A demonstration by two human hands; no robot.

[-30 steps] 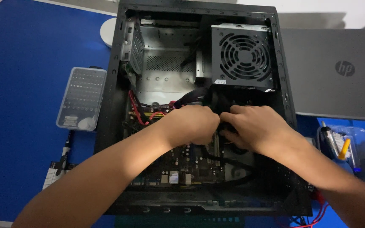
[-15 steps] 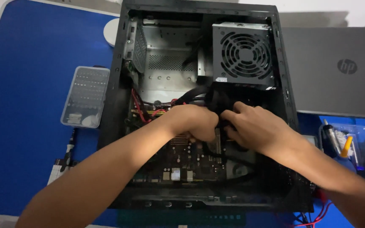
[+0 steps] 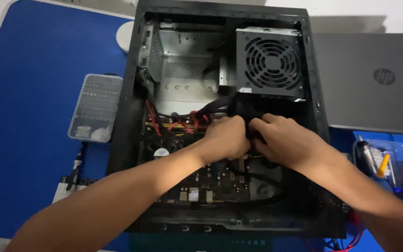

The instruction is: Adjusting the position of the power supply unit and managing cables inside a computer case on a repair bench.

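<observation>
Cables (image 3: 239, 109) inside the open PC case (image 3: 131, 107): we grip them with left hand (image 3: 227, 137) and right hand (image 3: 283, 140), both closed.

Your left hand (image 3: 227, 137) and right hand (image 3: 281, 140) meet over the black cable bundle (image 3: 246, 109) and cover the part between them; you cannot tell what either grip closes on. Your forearms hide much of the motherboard (image 3: 211, 184). The bottom picture edge cuts off the computer case (image 3: 131, 93) front. The right edge cuts the clear plastic box (image 3: 388, 163) and the closed laptop (image 3: 374, 84). The bit case (image 3: 95, 107) contents are too small to identify.
</observation>
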